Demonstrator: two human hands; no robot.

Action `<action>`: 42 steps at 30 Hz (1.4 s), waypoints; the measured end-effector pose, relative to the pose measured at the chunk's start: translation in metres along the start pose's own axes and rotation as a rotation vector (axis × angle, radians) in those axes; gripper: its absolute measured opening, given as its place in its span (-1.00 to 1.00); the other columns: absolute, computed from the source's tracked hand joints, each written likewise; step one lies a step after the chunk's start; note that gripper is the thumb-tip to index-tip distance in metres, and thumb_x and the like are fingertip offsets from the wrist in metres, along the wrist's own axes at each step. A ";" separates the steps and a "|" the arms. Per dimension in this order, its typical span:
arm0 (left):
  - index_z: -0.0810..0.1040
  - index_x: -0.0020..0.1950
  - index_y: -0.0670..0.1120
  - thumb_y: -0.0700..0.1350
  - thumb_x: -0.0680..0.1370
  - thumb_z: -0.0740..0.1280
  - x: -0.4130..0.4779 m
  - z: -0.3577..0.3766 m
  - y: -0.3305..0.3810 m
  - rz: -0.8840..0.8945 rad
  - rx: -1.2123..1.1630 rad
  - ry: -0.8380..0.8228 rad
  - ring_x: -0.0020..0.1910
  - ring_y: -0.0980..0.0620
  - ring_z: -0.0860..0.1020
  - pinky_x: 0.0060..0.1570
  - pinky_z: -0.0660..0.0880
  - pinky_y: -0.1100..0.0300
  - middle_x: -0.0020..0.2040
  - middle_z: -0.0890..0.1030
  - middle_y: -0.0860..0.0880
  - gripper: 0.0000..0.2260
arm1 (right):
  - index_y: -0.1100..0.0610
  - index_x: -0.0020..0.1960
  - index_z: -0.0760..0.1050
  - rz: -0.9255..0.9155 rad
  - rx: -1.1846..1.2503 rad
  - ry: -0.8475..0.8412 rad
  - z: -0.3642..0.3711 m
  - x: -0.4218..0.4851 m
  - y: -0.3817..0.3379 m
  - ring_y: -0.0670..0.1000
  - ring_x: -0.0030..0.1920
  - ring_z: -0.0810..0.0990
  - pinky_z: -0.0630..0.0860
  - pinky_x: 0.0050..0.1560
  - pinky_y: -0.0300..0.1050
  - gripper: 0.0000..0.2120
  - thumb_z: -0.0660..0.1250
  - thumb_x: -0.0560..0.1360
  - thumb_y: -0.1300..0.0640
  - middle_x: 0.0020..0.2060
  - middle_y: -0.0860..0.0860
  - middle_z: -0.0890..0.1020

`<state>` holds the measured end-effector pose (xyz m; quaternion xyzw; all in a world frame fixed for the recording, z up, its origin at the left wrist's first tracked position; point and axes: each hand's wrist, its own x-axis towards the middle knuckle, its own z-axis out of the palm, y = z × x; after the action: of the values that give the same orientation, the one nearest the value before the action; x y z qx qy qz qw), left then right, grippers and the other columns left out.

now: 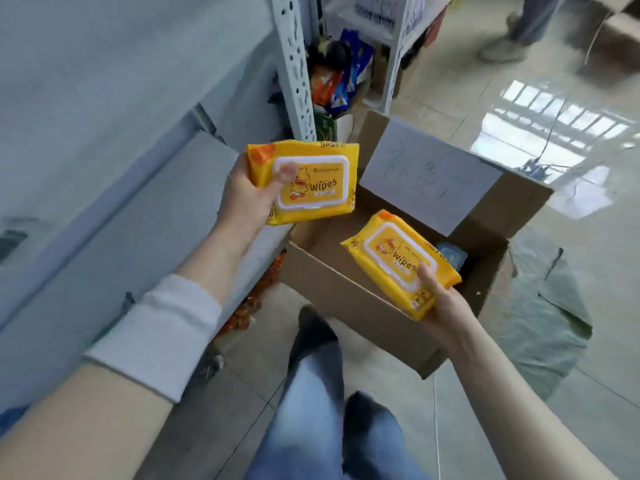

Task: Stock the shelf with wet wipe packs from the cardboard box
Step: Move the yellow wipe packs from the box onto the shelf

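Observation:
My left hand (pixel 247 199) grips a yellow wet wipe pack (pixel 322 178) with a duck label, held up beside the shelf's edge. A second yellow wipe pack (pixel 391 258) is in my right hand (pixel 445 303), raised over the open cardboard box (pixel 346 306) on the floor. Inside the box, a bluish pack (pixel 452 254) shows behind the right-hand pack. The grey metal shelf (pixel 145 216) runs along the left, its boards seen from above.
A perforated shelf upright (pixel 294 67) stands behind the left pack, with colourful packaged goods (pixel 332 81) on lower shelves beyond. Orange packets (pixel 252 303) sit low under the shelf. My legs (pixel 311 393) are beside the box. Another person's feet (pixel 502 46) stand far right. A green bag (pixel 547 323) lies on the tiles.

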<state>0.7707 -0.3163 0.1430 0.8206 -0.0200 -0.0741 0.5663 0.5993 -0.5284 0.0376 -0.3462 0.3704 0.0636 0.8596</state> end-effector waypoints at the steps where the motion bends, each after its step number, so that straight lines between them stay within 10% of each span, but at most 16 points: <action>1: 0.46 0.03 0.08 0.11 0.43 0.39 -0.018 -0.019 0.015 0.025 -0.030 0.036 -0.22 0.39 0.56 -0.29 0.46 0.51 -0.12 0.55 0.24 -0.75 | 0.07 0.18 0.49 -0.015 -0.023 -0.043 0.010 -0.017 -0.001 0.08 -0.04 0.70 0.65 -0.20 -0.04 -0.58 0.37 0.33 0.05 0.02 0.08 0.69; 8: 0.52 -0.06 0.14 0.23 0.26 0.40 -0.125 -0.169 0.080 0.129 -0.239 0.280 0.01 0.09 0.63 0.07 0.54 0.04 -0.03 0.65 0.13 -0.67 | 0.08 0.16 0.49 -0.145 -0.307 -0.343 0.114 -0.116 -0.003 0.07 -0.06 0.70 0.66 -0.15 -0.02 -0.59 0.34 0.31 0.20 -0.02 0.05 0.71; 17: 0.56 0.00 0.06 0.10 0.39 0.41 -0.265 -0.411 0.042 0.178 -0.291 0.713 -0.02 0.11 0.64 0.03 0.55 0.12 -0.04 0.67 0.10 -0.76 | 0.09 0.07 0.51 -0.188 -0.543 -0.623 0.302 -0.206 0.104 0.03 -0.08 0.71 0.62 -0.28 -0.19 -0.67 0.37 0.31 0.10 -0.08 0.00 0.72; 21: 0.55 -0.03 0.08 0.10 0.40 0.40 -0.337 -0.510 -0.016 0.082 -0.262 0.864 -0.04 0.12 0.63 -0.05 0.52 0.18 -0.06 0.66 0.11 -0.80 | 0.08 0.03 0.52 -0.165 -0.690 -0.680 0.379 -0.231 0.192 0.04 -0.20 0.70 0.65 -0.17 0.03 -0.65 0.39 0.26 0.04 -0.19 -0.03 0.73; 24: 0.53 0.09 0.01 0.05 0.45 0.37 -0.370 -0.568 -0.061 -0.003 -0.277 0.956 -0.04 0.11 0.61 -0.05 0.50 0.16 -0.04 0.65 0.07 -0.75 | 0.12 -0.01 0.53 -0.140 -0.746 -0.723 0.429 -0.243 0.250 -0.02 -0.31 0.70 0.59 -0.42 -0.22 -0.69 0.39 0.26 0.09 -0.25 0.00 0.73; 42: 0.54 -0.07 0.07 -0.02 0.47 0.37 -0.303 -0.780 -0.189 -0.186 -0.275 0.974 -0.21 0.17 0.66 -0.34 0.52 0.33 -0.15 0.64 0.11 -0.93 | -0.01 0.24 0.37 -0.411 -1.058 -0.785 0.703 -0.177 0.417 0.11 0.14 0.56 0.57 0.04 0.09 -0.61 0.38 0.46 0.11 0.22 0.05 0.53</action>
<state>0.5740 0.5097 0.2676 0.6759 0.3291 0.2650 0.6038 0.7363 0.2626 0.2708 -0.7339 -0.1223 0.1921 0.6400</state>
